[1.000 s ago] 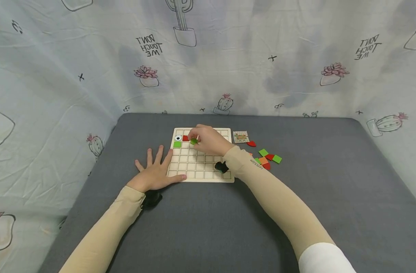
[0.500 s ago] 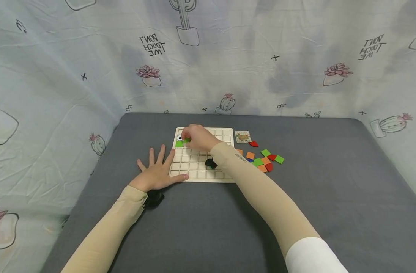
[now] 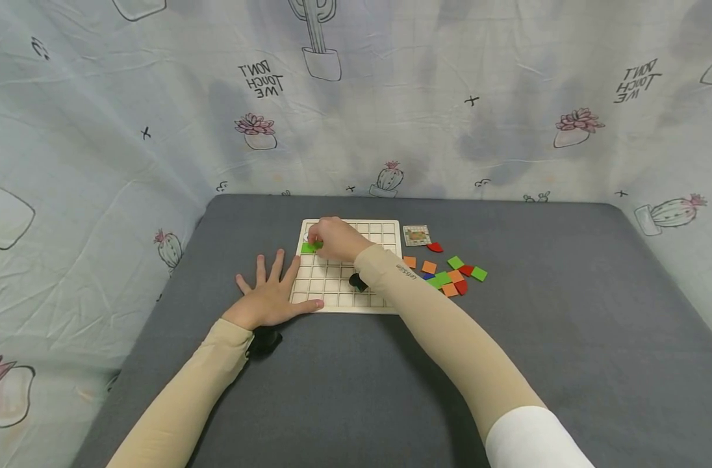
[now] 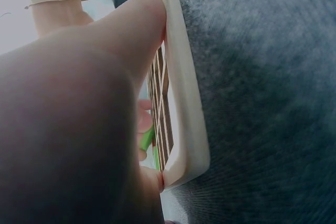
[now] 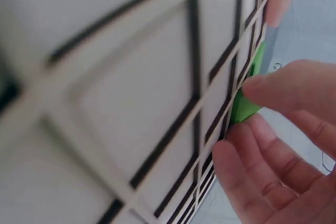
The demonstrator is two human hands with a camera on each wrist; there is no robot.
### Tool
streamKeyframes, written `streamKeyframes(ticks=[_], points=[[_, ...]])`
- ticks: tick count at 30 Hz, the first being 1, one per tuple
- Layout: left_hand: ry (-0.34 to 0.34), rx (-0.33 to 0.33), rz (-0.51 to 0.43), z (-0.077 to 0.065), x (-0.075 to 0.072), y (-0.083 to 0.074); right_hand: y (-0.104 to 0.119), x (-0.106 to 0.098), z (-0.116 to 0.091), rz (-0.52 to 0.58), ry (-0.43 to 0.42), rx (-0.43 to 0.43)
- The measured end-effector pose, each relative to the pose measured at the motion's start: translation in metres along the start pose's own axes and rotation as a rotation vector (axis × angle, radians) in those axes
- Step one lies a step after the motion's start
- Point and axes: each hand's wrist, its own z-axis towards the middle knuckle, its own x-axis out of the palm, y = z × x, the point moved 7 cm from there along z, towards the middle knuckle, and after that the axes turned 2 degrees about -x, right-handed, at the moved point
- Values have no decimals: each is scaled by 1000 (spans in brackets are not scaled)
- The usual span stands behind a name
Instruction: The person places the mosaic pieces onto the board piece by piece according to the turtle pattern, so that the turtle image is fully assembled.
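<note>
A pale wooden grid board [image 3: 330,300] lies on the grey table. My left hand [image 3: 265,304] rests at its left side, fingers spread, thumb on the near rim. Over the board's upper left, my right hand [image 3: 340,240] pinches a green tile [image 5: 244,107] between thumb and fingers, tilted against the grid in the right wrist view. Another green tile [image 3: 306,248] lies in a cell just left of the held one. The right hand mostly hides the round eye tile and covers the red one beside it.
Right of the board lie several loose tiles: orange [image 3: 429,267], green [image 3: 479,273], red [image 3: 461,286] and a partly hidden blue one [image 3: 429,277]. A small picture card [image 3: 416,235] lies by the board's upper right corner. A patterned cloth [image 3: 426,130] hangs behind the table.
My right hand has moved left with the green tile and come down beside the placed green one. The left hand stays put. More loose tiles show as the right forearm shifted.
</note>
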Motion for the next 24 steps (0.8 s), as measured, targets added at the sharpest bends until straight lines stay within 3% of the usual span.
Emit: streamKeyframes(ticks=[16,24], points=[[6,-1,2,0,-1,0,-7,2,-1,-41,-10,-12],[10,8,-15,-2,-2,-2,-5,0,-5,-6,-20,3]])
